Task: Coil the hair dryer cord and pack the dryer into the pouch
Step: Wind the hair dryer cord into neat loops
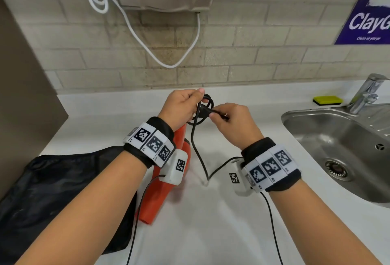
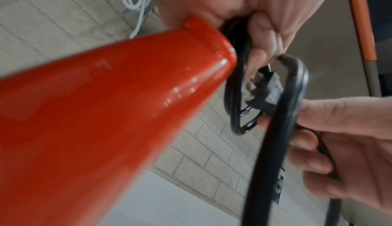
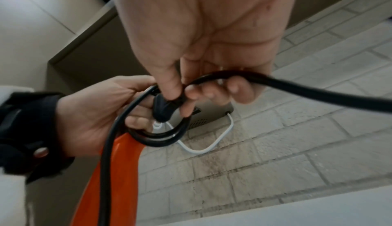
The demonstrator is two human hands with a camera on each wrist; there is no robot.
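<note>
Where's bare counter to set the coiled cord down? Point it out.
Bare patches: the white counter between the right hand and the sink, and the near strip between the forearms. Crowded: the left side, where the black pouch and orange hair dryer lie, and the middle, where loose cord trails.

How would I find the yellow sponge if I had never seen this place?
Find the steel sink on the right of the white counter. Beside its tap, by the wall, lies the sponge: the only yellow thing, with a dark underside.
</note>
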